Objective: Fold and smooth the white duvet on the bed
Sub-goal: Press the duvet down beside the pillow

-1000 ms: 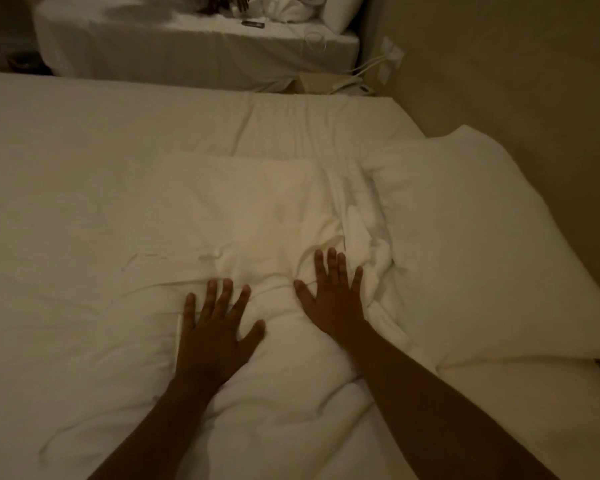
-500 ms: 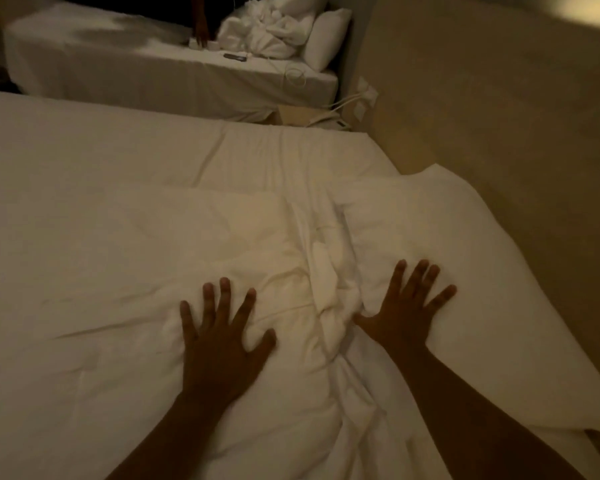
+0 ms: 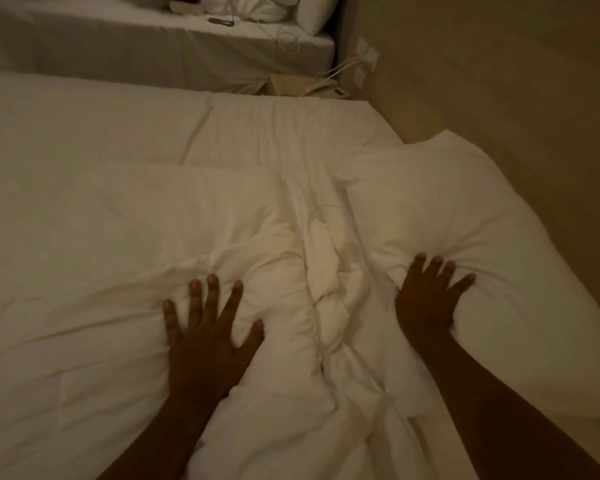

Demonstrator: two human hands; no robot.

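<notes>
The white duvet lies spread over the near bed, with a flat, smooth part on the left; the left hand rests flat on it, fingers straight and spread, pressing down and gripping nothing; just to the right of that hand a bunched ridge of wrinkles runs up the middle of the duvet, between the two hands; further right, the right hand also lies flat with fingers spread wide, pressing into a puffy fold of the duvet that lies close to the tan wall, and it too holds nothing; the step in hand looks like smoothing, and I think it goes best if both palms stay flat and slide apart, away from the ridge, so the bunched cloth gets pulled out and not pushed into a new lump; the right side may need more care, since that fold is thick and could hang off the edge of the bed; counting now, there are two hands, one duvet, one big ridge of wrinkles, and two beds, as a second bed stands far back at the top left with one white pillow and a crumpled heap of white bedding on it; white cables run to the wall outlets, but I cannot count the cables.
</notes>
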